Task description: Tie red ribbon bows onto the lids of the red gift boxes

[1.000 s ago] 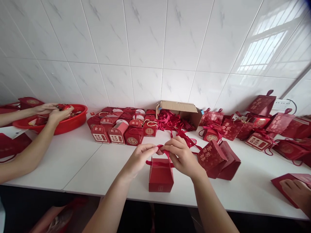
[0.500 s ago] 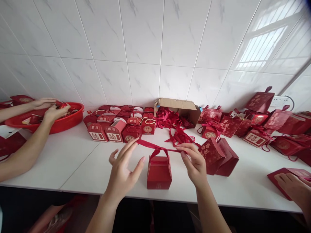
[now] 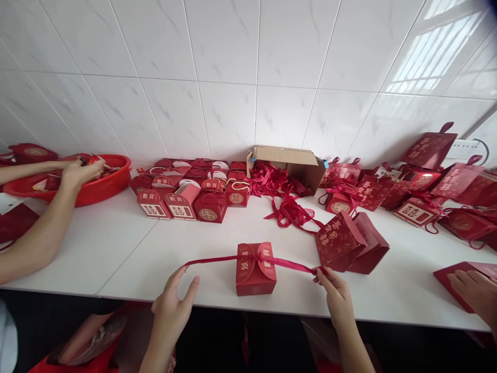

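A small red gift box (image 3: 256, 282) stands upright near the table's front edge, its two rounded top flaps folded together. A dark red ribbon (image 3: 293, 265) runs through the top, drawn nearly straight out to both sides. My left hand (image 3: 173, 303) has the ribbon's left end at its fingertips, seemingly between the fingers, with the thumb standing apart. Between thumb and fingers, my right hand (image 3: 337, 292) pinches the right end. Neither hand touches the box itself.
Behind are rows of red boxes (image 3: 181, 207), a cardboard carton (image 3: 287, 154) and loose ribbons (image 3: 289, 212). Two red boxes (image 3: 337, 243) lean together at right. A co-worker's hands (image 3: 79, 171) are over a red basin (image 3: 103, 192); another person's hand (image 3: 476, 290) rests on a box.
Both hands have moved apart and down, drawing the ribbon out sideways. The crossed ribbon has tightened, and the box's top flaps have come down together. The view has shifted slightly.
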Action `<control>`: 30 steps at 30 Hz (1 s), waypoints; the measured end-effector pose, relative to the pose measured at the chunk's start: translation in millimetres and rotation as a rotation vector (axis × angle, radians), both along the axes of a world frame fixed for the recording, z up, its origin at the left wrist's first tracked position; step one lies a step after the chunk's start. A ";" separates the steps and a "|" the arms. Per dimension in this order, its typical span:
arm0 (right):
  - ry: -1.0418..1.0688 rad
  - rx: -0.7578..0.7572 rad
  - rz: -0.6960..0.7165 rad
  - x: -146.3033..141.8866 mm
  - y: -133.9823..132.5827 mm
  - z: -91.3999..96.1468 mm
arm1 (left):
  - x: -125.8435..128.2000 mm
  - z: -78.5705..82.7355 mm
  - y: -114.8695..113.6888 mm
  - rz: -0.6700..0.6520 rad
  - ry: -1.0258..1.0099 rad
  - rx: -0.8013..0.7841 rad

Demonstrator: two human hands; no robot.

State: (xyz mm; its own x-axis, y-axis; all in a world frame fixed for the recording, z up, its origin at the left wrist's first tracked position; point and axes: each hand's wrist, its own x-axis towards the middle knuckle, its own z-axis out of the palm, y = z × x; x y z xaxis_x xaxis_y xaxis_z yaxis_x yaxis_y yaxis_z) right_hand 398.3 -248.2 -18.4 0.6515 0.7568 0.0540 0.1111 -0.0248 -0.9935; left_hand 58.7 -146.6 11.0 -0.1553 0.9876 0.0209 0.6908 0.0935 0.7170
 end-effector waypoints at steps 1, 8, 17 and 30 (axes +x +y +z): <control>-0.001 -0.004 -0.017 1.4 0.4 -0.5 | -0.7 -0.4 0.1 0.016 0.014 -0.002; -0.075 -0.111 -0.010 11.8 -2.2 -5.9 | -6.8 -7.6 2.7 -0.023 -0.038 0.053; -0.368 0.065 0.137 -19.3 14.9 27.8 | 39.2 22.1 3.9 -0.257 -0.221 0.323; -0.101 -0.101 0.530 -51.6 56.4 36.1 | 88.4 22.3 21.5 -0.528 -0.396 0.096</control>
State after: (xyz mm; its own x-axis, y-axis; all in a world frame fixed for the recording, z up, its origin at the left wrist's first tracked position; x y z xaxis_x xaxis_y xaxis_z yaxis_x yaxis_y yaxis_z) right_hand 346.7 -191.9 17.7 0.1751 0.9845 0.0064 0.2294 -0.0345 -0.9727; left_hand 147.1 -125.1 33.3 0.3347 0.9298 0.1531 0.3090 -0.2618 0.9143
